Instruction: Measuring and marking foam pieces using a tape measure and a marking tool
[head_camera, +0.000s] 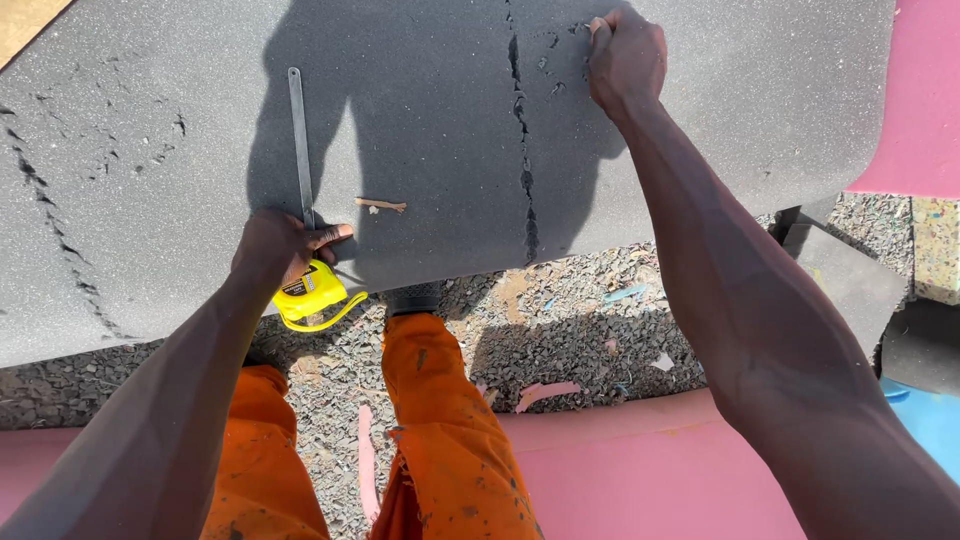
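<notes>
While left hand (285, 245) grips tape measure (312, 292) at foam (150, 150) near edge, blade (299, 140) out; right hand (625, 55) clenched, perhaps marking; no cut yet.

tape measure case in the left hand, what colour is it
Yellow, with a yellow wrist loop; the tape measure shows best in the head view, under the left hand.

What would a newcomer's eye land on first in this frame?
Probably the big grey foam sheet filling the upper frame, with a ragged cut line running down it right of centre. Next, the bright yellow tape measure held in the left hand at the sheet's near edge, its metal blade stretched up across the foam. The right hand is fisted at the top of the sheet, close to the cut.
</notes>
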